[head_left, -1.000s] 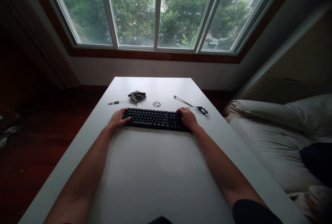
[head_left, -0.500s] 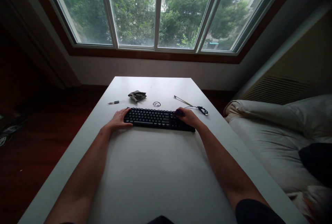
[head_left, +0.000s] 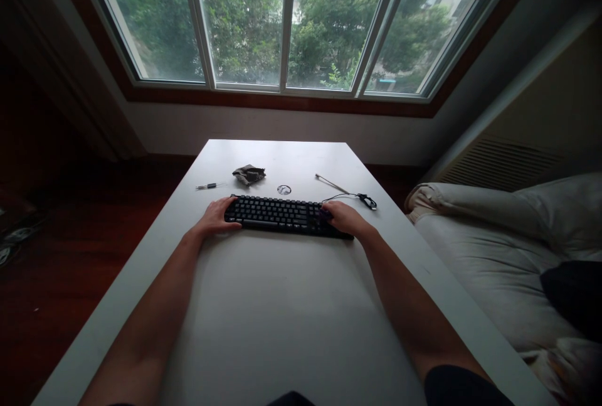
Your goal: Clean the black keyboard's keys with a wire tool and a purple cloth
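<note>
A black keyboard (head_left: 277, 213) lies flat on the white table, its long side facing me. My left hand (head_left: 217, 216) grips its left end, with the fingers at the back corner and the thumb along the front edge. My right hand (head_left: 347, 218) is closed over the number-pad end, round a small dark purple object (head_left: 325, 213) pressed to the keys. Most of that object is hidden by the fingers, and its kind does not show. Behind the right hand lies a bundled black cable (head_left: 367, 201) with a plug.
Behind the keyboard, a crumpled grey cloth-like piece (head_left: 249, 174), a small pen-like tool (head_left: 205, 186), a dark ring-shaped item (head_left: 284, 190) and a thin rod (head_left: 332, 183) lie on the white table (head_left: 291, 305). A light sofa (head_left: 475, 236) stands at the right. Windows are ahead.
My right hand has shifted slightly right and towards me over the keys with the purple object. My left hand and the keyboard have stayed in place.
</note>
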`<state>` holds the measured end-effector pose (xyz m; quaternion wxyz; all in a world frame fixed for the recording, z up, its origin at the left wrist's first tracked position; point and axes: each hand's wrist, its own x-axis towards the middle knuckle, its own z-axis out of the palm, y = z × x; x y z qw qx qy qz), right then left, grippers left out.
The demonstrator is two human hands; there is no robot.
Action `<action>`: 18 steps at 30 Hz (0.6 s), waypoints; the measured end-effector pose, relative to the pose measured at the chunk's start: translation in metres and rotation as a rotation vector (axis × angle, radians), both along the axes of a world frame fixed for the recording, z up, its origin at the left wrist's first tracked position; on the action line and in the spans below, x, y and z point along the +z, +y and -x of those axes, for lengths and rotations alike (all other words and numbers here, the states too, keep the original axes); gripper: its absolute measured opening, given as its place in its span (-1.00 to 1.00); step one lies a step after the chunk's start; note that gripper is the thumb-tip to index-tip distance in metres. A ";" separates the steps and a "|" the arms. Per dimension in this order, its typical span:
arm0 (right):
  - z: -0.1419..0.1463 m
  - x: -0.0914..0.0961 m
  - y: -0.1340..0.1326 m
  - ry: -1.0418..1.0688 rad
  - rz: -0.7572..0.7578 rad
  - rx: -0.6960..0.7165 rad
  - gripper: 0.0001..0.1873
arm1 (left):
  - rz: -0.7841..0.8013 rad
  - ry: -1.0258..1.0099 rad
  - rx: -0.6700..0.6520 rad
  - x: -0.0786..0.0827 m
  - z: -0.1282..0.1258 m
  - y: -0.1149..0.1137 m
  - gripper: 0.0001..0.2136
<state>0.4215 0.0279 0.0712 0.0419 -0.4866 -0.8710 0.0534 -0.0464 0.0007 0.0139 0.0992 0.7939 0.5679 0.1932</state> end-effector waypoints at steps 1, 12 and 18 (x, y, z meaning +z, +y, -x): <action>0.003 0.001 -0.002 -0.016 -0.014 -0.010 -0.83 | 0.002 -0.001 0.001 0.000 0.000 0.000 -0.09; 0.022 -0.005 -0.006 -0.010 -0.029 -0.005 -0.80 | 0.000 -0.004 0.005 -0.004 0.002 0.002 -0.08; 0.007 0.004 -0.007 -0.076 -0.017 -0.060 -0.74 | -0.008 -0.016 -0.002 -0.002 0.001 0.001 -0.09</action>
